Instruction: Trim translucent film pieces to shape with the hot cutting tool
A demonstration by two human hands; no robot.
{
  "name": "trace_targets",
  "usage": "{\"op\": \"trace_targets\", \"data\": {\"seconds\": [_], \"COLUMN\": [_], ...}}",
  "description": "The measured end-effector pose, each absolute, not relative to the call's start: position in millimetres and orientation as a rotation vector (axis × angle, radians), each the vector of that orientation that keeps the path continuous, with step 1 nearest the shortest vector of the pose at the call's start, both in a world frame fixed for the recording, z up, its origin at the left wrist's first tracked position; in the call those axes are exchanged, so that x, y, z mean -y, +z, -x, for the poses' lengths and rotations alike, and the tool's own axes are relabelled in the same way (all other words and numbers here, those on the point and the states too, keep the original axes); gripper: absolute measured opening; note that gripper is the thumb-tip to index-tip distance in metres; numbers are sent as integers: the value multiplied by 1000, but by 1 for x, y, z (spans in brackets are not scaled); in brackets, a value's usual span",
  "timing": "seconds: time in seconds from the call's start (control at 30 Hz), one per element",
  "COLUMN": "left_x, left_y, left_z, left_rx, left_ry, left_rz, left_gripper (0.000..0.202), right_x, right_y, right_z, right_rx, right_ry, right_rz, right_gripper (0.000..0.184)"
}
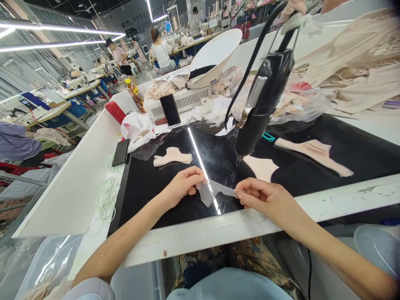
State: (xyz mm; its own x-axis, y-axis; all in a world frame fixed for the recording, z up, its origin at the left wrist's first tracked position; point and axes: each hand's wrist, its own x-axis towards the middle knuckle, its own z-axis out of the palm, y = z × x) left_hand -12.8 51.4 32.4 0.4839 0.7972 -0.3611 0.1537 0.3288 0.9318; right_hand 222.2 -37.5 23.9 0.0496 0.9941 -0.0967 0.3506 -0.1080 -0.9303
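A thin translucent sheet piece (207, 196) is stretched between my two hands, just above the black work surface near its front edge. My left hand (184, 185) pinches its left end between thumb and fingers. At the right end, my right hand (259, 193) pinches a narrow tip. One beige cut fabric piece (173, 156) lies behind my left hand. Another beige fabric piece (261, 167) lies just behind my right hand, under the nozzle of a hanging black heat tool (264, 100). A longer beige piece (315, 154) rests farther right.
A phone (121, 152) and pale green elastic rings (108, 198) lie along the left edge. A second phone (170, 110) leans against a white vented box (187, 102) at the back. Beige fabric (359, 62) is heaped at the right. Other people work at tables beyond.
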Motion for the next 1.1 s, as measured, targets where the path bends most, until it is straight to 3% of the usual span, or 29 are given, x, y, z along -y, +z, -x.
{"op": "trace_targets", "data": {"seconds": [0.1, 0.47, 0.67, 0.83, 1.1], "left_x": [-52, -52, -45, -36, -34], "left_y": [33, 41, 49, 55, 59], "left_z": [16, 22, 19, 17, 19], "left_rx": [-1016, -1032, -846, -612, -491], "left_ry": [519, 444, 513, 545, 566], "left_rz": [-1207, -1391, -1432, -1384, -1358], "left_gripper": [17, 23, 27, 20, 14], "right_x": [39, 46, 47, 39, 31], "right_y": [22, 29, 22, 22, 20], "right_z": [-222, -215, -222, -220, -193], "right_rx": [1450, 1646, 1725, 1409, 1536], "right_ry": [1200, 1125, 1249, 1179, 1293], "right_rz": [1518, 1415, 1202, 1190, 1066], "right_gripper": [24, 15, 11, 24, 23]}}
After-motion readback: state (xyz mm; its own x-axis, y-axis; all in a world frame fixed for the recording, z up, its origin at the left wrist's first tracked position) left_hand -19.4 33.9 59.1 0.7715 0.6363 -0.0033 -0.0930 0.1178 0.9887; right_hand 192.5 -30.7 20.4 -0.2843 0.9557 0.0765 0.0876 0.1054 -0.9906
